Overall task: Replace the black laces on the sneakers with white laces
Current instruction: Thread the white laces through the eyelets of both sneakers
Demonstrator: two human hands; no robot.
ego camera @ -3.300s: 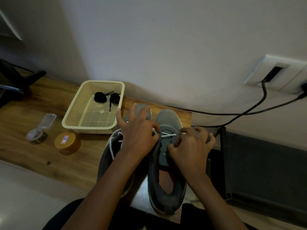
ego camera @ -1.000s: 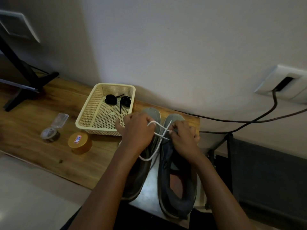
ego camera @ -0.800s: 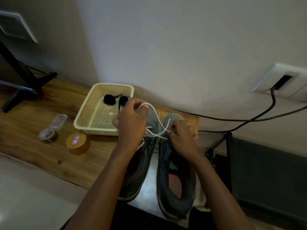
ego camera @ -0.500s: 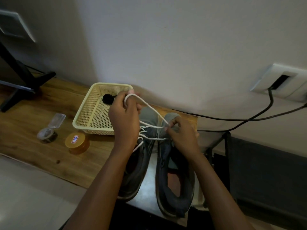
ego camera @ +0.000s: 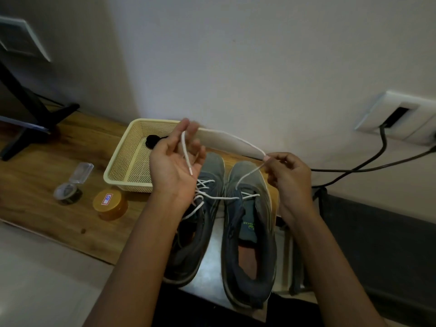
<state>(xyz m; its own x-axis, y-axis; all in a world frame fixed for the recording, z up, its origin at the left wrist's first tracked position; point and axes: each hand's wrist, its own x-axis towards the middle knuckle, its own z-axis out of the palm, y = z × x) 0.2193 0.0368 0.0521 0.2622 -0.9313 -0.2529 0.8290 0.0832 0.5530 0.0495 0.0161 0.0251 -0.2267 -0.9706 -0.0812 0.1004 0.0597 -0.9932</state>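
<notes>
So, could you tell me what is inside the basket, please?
A black lace lies in the basket; the left hand covers its right side, so anything there is hidden.

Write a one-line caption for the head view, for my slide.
Left hand and right hand hold a white lace above two grey sneakers; a black lace lies in the basket behind.

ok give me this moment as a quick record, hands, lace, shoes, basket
left hand: raised palm up, white lace draped over its fingertips, tip across the palm; grip blurred
right hand: pinches the lace above the toes
right grey sneaker: lace runs down into a front eyelet
left grey sneaker: several white rows already threaded
cream mesh basket: on the wooden table, coiled black lace inside
</notes>
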